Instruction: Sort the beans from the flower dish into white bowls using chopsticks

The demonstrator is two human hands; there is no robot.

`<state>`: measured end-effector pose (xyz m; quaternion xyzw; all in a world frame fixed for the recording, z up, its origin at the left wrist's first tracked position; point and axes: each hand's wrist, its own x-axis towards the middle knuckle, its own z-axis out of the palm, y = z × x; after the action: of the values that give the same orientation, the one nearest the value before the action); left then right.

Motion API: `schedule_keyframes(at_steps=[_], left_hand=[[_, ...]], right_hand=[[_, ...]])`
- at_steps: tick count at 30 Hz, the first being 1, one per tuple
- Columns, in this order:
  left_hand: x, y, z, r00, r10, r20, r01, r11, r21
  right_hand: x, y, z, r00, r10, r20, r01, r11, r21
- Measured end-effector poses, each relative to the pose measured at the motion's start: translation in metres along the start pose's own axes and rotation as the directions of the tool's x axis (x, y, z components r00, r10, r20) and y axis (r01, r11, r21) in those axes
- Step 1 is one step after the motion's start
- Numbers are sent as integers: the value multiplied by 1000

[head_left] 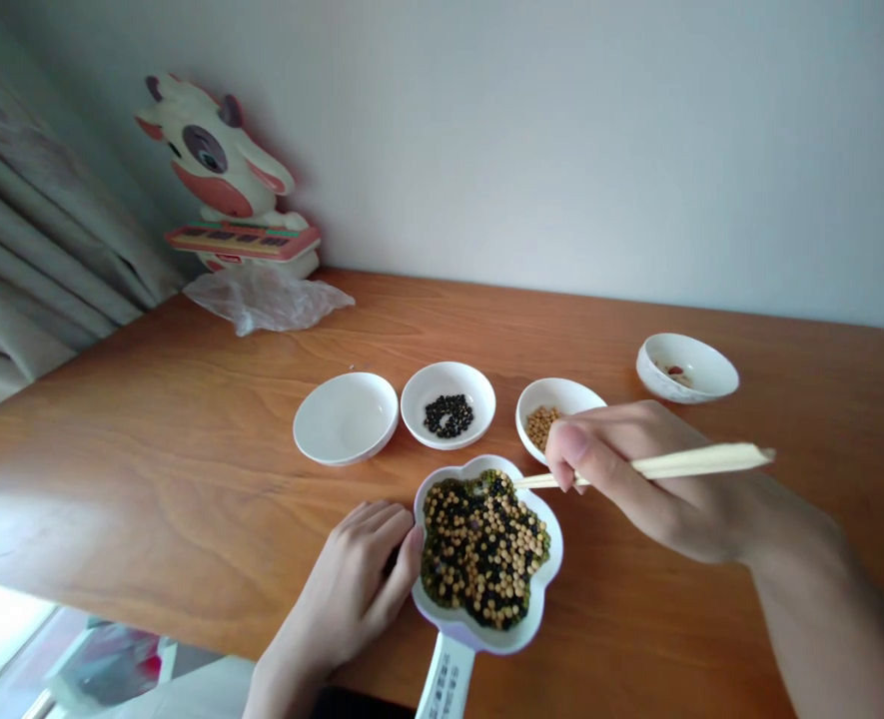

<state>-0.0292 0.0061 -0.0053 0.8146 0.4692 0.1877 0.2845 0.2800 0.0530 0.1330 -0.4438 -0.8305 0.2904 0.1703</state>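
A white flower-shaped pan [552, 547] with a lilac rim holds yellow soybeans, black beans and small green beans mixed together. My left hand [363, 569] is at its left side, fingers bent and thumb pressed to the rim. Wooden chopsticks [700, 461] are gripped in my right hand [647, 474], which is closed around them. Their tips touch the beans near the pan's upper right edge. Behind the pan stand a bare white bowl [346, 419], a bowl of black beans [448, 379] and a bowl of soybeans [565, 391], the last partly hidden by my right hand.
Farther back at the right is another white bowl [700, 367] with a few small pieces inside. A cow-shaped toy keyboard [243, 240] and a crumpled clear plastic bag [269, 300] occupy the back left. A wall [523, 150] borders the wooden table [187, 459]; a curtain [29, 250] hangs left.
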Motion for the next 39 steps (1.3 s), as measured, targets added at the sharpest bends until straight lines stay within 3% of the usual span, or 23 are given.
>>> schedule_keyframes(at_steps=[8,21,29,39], left_hand=[[1,3,-3,1000,-5,11,5,1000,5],[3,8,-6,1000,5,-15,-4,1000,23],[4,9,-7,1000,17,-17,-17,1000,26],[4,9,-6,1000,11,-8,-11,1000,17]], right_hand=[[5,-3,5,989,-137,56,142,985,-97],[7,29,8,998,-40,56,38,999,30],[13,20,14,995,-89,51,90,996,-10],[5,29,7,993,-46,105,32,990,135]])
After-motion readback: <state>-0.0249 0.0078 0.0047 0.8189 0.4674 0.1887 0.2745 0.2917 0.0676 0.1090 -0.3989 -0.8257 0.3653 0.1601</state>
